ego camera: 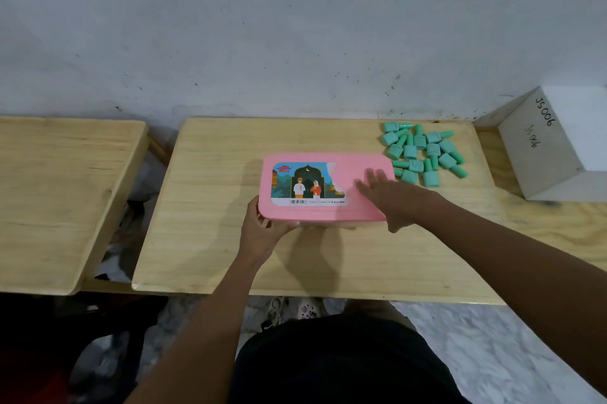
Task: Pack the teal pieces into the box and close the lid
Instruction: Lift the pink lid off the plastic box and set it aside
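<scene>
A pink box (358, 173) with a picture label on its lid sits in the middle of the wooden table (230, 255). The lid is down on it. My left hand (261, 232) grips the box's near left corner. My right hand (384, 196) lies flat on the right part of the lid, fingers spread, thumb hanging over the near edge. Several teal pieces (423, 153), each a small block with a round neck, lie in a loose heap on the table just right of the box, toward the back.
A white cardboard box (542, 147) marked "JS 006" stands at the right edge against the wall. A second wooden table (59, 199) sits to the left across a gap. The grey wall runs right behind both tables.
</scene>
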Tool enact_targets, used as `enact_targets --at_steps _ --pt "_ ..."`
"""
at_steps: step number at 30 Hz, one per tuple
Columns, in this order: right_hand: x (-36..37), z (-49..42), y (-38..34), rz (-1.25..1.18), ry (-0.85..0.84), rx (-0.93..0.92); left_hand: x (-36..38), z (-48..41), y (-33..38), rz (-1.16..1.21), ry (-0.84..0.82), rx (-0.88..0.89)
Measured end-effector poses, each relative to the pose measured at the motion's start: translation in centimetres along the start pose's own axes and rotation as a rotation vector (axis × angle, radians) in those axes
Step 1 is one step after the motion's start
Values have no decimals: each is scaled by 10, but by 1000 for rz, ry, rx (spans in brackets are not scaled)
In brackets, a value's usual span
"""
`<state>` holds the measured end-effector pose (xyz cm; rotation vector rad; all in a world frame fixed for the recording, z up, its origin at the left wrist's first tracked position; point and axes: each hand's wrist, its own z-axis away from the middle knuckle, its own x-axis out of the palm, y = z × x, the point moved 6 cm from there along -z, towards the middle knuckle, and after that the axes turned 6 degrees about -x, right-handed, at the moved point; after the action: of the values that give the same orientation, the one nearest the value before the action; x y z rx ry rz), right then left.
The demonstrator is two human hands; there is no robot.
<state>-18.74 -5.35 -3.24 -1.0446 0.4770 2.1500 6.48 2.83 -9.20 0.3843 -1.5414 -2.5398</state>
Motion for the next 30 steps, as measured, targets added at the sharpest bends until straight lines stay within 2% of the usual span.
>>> enact_targets --at_steps 9,15,22,27,30 --pt "-25 12 12 -82 -91 -75 7 2 -7 53 42 8" --pt "-33 16 17 -195 -66 -61 16 7 5 79 36 43" --pt "-28 21 14 -237 -65 -40 28 12 -6 92 -12 -46" --pt "-37 26 22 -324 17 -53 31 8 -13 123 -57 -85" --pt "-62 39 39 -503 236 -46 30 11 -12 91 -81 -104"
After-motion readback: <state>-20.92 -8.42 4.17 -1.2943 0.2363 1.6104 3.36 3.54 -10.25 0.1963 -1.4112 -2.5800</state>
